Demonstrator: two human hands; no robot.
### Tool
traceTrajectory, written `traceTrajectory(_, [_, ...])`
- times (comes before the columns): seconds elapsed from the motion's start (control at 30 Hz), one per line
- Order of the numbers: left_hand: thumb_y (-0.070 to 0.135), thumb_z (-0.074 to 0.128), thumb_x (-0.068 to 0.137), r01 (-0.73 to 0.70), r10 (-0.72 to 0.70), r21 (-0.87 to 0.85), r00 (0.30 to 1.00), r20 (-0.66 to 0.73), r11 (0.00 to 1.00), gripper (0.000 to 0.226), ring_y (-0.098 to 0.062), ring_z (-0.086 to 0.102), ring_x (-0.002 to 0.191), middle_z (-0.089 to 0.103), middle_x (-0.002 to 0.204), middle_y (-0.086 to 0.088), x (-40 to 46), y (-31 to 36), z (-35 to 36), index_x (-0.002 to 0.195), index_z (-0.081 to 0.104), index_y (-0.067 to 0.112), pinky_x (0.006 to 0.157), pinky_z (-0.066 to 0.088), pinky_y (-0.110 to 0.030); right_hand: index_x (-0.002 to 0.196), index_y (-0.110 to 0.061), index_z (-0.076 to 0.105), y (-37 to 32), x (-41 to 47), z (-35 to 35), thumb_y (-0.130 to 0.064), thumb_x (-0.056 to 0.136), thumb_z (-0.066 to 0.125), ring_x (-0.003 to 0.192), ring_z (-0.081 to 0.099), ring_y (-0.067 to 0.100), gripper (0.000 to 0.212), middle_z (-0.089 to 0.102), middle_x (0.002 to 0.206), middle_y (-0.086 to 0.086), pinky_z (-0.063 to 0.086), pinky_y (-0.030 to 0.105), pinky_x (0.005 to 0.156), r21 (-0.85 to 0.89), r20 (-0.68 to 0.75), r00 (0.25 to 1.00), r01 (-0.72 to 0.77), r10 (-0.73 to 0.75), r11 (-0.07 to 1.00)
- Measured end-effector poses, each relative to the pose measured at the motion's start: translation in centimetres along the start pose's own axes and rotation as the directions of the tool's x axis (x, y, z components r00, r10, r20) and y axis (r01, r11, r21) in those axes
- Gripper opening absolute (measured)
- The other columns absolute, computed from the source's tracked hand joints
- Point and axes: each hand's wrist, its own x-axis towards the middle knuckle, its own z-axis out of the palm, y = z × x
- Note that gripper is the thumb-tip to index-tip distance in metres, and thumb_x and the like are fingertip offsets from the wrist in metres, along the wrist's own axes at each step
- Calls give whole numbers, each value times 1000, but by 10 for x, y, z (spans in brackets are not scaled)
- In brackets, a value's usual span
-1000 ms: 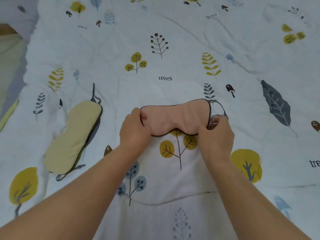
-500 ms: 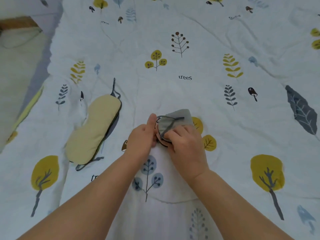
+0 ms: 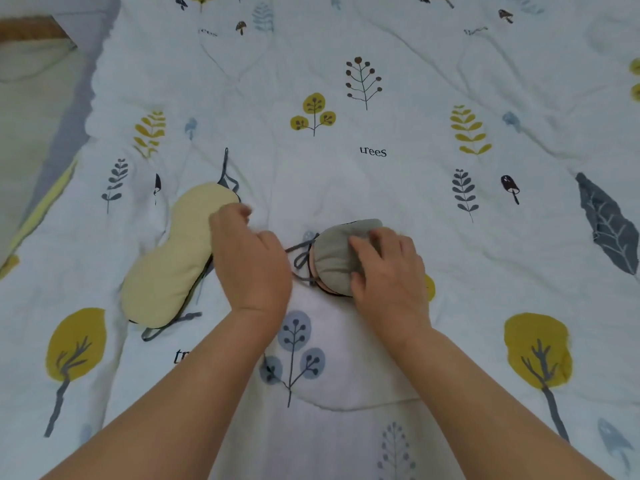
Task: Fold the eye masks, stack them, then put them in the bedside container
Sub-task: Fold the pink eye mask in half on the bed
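A pink eye mask (image 3: 334, 259), folded in half with its grey back outward, lies on the bed just right of centre. Its grey strap trails out to the left. My right hand (image 3: 384, 271) lies flat on the folded mask, fingers spread, pressing it down. A pale yellow eye mask (image 3: 173, 258) lies unfolded and slanted at the left, with dark grey straps showing at both ends. My left hand (image 3: 249, 261) hovers over the yellow mask's right edge, fingers curled and blurred, with nothing visibly in its grasp.
The bed is covered by a white quilt (image 3: 381, 188) printed with trees and leaves. At the far left the bed edge (image 3: 52, 188) drops off to a pale floor, and a brown wooden piece (image 3: 31, 29) shows at the top left corner.
The pink mask was folded in half by both hands. Since then my left hand has let go and moved left to the yellow mask, while my right hand stays on the folded one.
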Motion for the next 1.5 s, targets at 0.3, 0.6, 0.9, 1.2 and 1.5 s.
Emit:
traceTrajectory(0.3, [40, 18, 97, -574, 163, 316, 632, 758, 756, 56, -14, -10, 146, -9, 160, 6, -24, -41, 53, 144, -12, 33, 117, -10, -41, 147, -26, -12, 27, 5, 28, -43, 97, 21, 145, -15, 10, 62, -16, 158, -10, -13, 50, 115, -161, 444, 895, 21, 53, 987])
traceTrajectory(0.6, [40, 19, 96, -552, 118, 353, 645, 755, 756, 58, -16, -9, 147, -9, 160, 2, -25, -34, 55, 145, -13, 31, 117, -9, -43, 148, -25, -6, 26, 13, 22, -40, 97, 23, 145, -13, 11, 60, -13, 159, -9, -9, 51, 116, -122, 485, 873, 11, 50, 992])
traceTrajectory(0.9, [36, 29, 95, -177, -118, 452, 826, 551, 874, 43, -35, 49, 109, 53, 121, -18, -24, 3, 36, 131, 37, 14, 91, 38, -45, 143, -14, 29, 21, 12, -11, -20, 96, 36, 123, 44, 31, 48, 49, 134, 16, 37, 40, 98, 319, 233, 908, -409, 348, 855])
traceTrajectory(1.2, [20, 35, 96, -54, -21, 96, 764, 645, 994, 35, -24, 51, 93, 50, 125, -15, -53, 24, 17, 130, 39, 14, 81, 41, -32, 117, -15, 49, 28, -8, -30, -10, 85, 50, 70, 51, 20, 32, 50, 69, -6, 39, 31, 65, 478, 189, 895, -443, 403, 759])
traceTrajectory(1.5, [21, 33, 96, -129, 75, 27, 724, 686, 991, 38, -29, 52, 109, 51, 122, -12, -131, 63, 18, 134, 40, 20, 91, 42, -38, 109, -17, 51, 70, -80, -87, -11, 87, 52, 58, 47, 7, 23, 50, 66, -7, 36, 29, 55, 442, 87, 843, -510, 531, 738])
